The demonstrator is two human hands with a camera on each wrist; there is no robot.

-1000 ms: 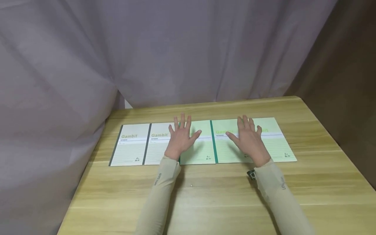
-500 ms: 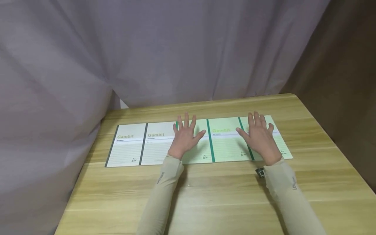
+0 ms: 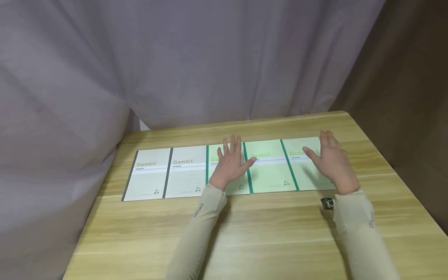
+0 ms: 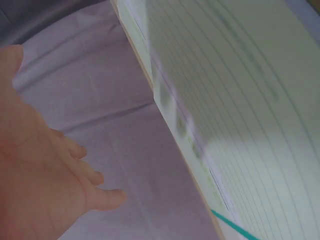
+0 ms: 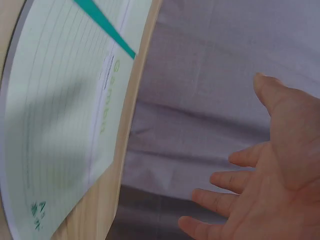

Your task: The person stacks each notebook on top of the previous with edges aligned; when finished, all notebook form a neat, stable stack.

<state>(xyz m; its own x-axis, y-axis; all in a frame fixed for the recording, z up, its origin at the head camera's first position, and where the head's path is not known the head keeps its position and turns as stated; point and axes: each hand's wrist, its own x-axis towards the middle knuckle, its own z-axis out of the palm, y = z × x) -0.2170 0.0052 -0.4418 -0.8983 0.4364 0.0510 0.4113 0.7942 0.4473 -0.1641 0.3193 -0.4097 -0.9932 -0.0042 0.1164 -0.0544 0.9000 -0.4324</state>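
A pale wood tabletop (image 3: pixel 266 229) is filling the lower part of the head view, its grain running mostly crosswise and its far corner rounding off between two and three o'clock from the view's middle. A soft sheen is lying on it towards six o'clock, and the arms are casting narrow shadows along it.

A grey-purple curtain (image 3: pixel 196 58) is hanging in folds from nine o'clock round past twelve, meeting the tabletop's far edge; a small white patch is showing below it between nine and ten. Between two and three o'clock a darker brown backdrop (image 3: pixel 413 77) is standing beside the tabletop.

Five notebooks are lying flat in a side-by-side row across the tabletop, reaching from eight o'clock to nearly four: two white notebooks (image 3: pixel 146 181) with dark spines at the eight o'clock end, then three pale green notebooks (image 3: pixel 271 175) with green spines.

The left hand (image 3: pixel 231 165) is hovering at six o'clock above the nearest green cover, fingers straight and thumb apart. The right hand (image 3: pixel 336 165) is hovering between three and four o'clock over the row's end, fingers also straight. Beige sleeves (image 3: pixel 197 233) are covering both arms, and a small dark device (image 3: pixel 328 203) is sitting by the right cuff.
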